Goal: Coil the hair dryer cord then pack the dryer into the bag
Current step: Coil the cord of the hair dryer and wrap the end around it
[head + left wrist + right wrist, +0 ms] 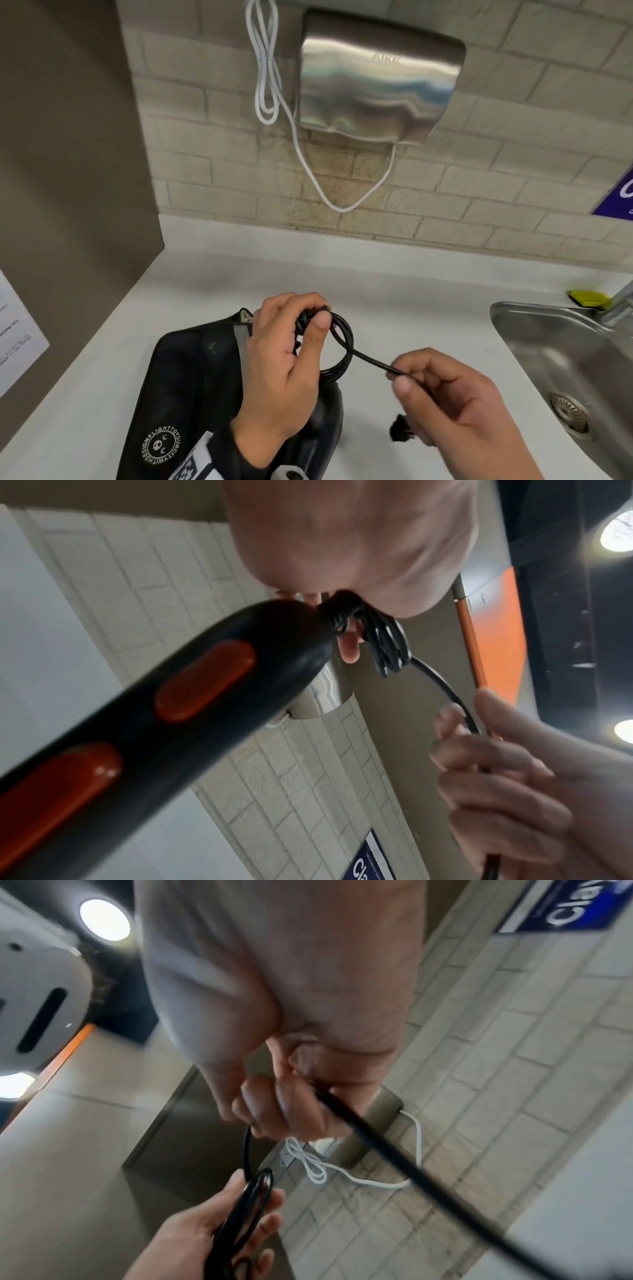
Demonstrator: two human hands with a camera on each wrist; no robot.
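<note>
My left hand (pixel 291 339) grips a bundle of black cord loops (pixel 342 342) above the counter, with the thumb pressed on top of the coil. A straight length of cord (pixel 376 362) runs from the coil to my right hand (pixel 431 383), which pinches it between thumb and fingers. The black hair dryer (pixel 164 702) with orange buttons hangs under my left hand in the left wrist view; the head view shows only its dark body (pixel 325 414). A black bag (pixel 191 383) lies on the counter under my left forearm. The plug (pixel 399 428) dangles below my right hand.
A steel sink (pixel 561 356) is set into the white counter (pixel 411 291) at the right, with a yellow sponge (pixel 587 298) behind it. A metal hand dryer (pixel 376 78) with a white cable (pixel 270 85) hangs on the brick wall. A brown partition (pixel 68 154) stands at the left.
</note>
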